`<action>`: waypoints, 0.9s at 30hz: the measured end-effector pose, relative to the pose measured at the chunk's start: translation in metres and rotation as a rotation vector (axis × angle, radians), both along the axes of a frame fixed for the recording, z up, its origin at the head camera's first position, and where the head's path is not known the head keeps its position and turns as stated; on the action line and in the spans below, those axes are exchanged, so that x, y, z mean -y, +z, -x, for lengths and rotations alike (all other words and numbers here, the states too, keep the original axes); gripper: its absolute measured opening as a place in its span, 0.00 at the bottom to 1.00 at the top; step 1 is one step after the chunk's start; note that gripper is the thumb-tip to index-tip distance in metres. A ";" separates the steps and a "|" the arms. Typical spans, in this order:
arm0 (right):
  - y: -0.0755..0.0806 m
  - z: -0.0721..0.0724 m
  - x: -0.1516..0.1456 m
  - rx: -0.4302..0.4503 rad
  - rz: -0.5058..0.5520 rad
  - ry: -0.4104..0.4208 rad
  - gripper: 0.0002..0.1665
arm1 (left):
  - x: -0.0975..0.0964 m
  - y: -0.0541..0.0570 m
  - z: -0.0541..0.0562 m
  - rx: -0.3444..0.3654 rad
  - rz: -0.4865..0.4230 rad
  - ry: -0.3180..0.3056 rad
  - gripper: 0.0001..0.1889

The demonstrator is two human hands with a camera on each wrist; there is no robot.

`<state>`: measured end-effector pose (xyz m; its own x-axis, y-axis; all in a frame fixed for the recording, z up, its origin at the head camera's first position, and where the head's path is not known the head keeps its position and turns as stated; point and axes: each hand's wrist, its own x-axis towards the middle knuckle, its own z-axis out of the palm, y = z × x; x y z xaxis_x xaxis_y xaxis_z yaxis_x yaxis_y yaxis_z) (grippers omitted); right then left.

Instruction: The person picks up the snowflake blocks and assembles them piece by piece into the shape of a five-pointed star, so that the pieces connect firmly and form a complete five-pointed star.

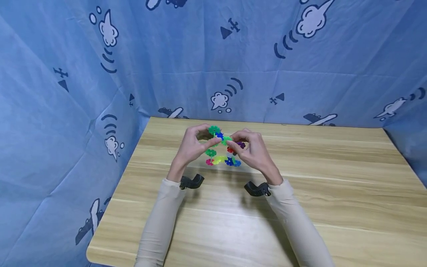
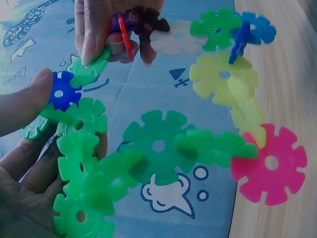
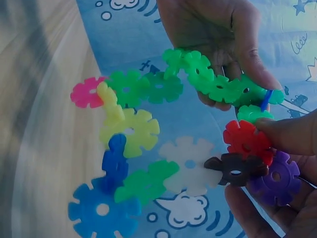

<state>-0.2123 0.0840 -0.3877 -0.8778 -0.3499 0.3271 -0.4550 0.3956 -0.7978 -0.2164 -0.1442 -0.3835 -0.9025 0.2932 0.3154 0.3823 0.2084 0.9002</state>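
Observation:
A chain of slotted plastic snowflake discs is held up between both hands over the table. My left hand (image 1: 193,146) grips the chain's green end, its thumb against a dark blue disc (image 2: 64,91). Several green discs (image 2: 81,215) run down past its palm. My right hand (image 1: 254,150) pinches a light green disc (image 3: 253,114) that meets the blue one. By the right fingers are a red disc (image 3: 246,141), a black disc (image 3: 235,169) and a purple disc (image 3: 275,178). The rest sags in a loop, with pink (image 2: 270,163), yellow (image 3: 131,131) and white (image 3: 189,163) discs.
A wooden table (image 1: 320,207) lies beneath the hands. Blue patterned cloth (image 1: 186,55) hangs behind it and on the left. Each wrist wears a black camera mount, one on the left (image 1: 192,181) and one on the right (image 1: 257,189).

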 end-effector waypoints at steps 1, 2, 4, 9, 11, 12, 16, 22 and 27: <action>-0.001 0.000 0.000 0.000 0.000 0.000 0.09 | 0.000 0.000 0.000 -0.006 0.014 0.008 0.10; -0.001 0.001 0.000 0.001 0.000 -0.001 0.09 | 0.000 0.000 0.000 -0.013 0.022 0.013 0.13; -0.001 0.001 0.001 0.005 0.001 -0.005 0.09 | 0.000 0.001 0.000 -0.034 0.038 0.024 0.20; 0.000 0.001 0.002 0.023 0.012 -0.019 0.10 | -0.002 0.000 0.002 -0.094 0.041 0.008 0.33; 0.000 0.001 0.002 0.031 0.014 -0.022 0.10 | -0.002 -0.001 0.003 -0.109 0.033 -0.002 0.33; -0.001 0.001 0.002 0.033 0.013 -0.022 0.11 | -0.002 -0.002 0.003 -0.113 0.029 -0.004 0.32; 0.001 0.000 0.000 0.015 0.008 -0.031 0.10 | -0.004 -0.003 0.003 -0.123 0.015 -0.014 0.32; 0.002 0.000 0.000 -0.041 -0.019 -0.048 0.07 | -0.006 -0.003 0.004 -0.118 -0.001 -0.024 0.31; -0.001 -0.001 0.004 -0.051 0.010 -0.065 0.08 | -0.006 -0.004 0.003 -0.119 -0.033 -0.014 0.31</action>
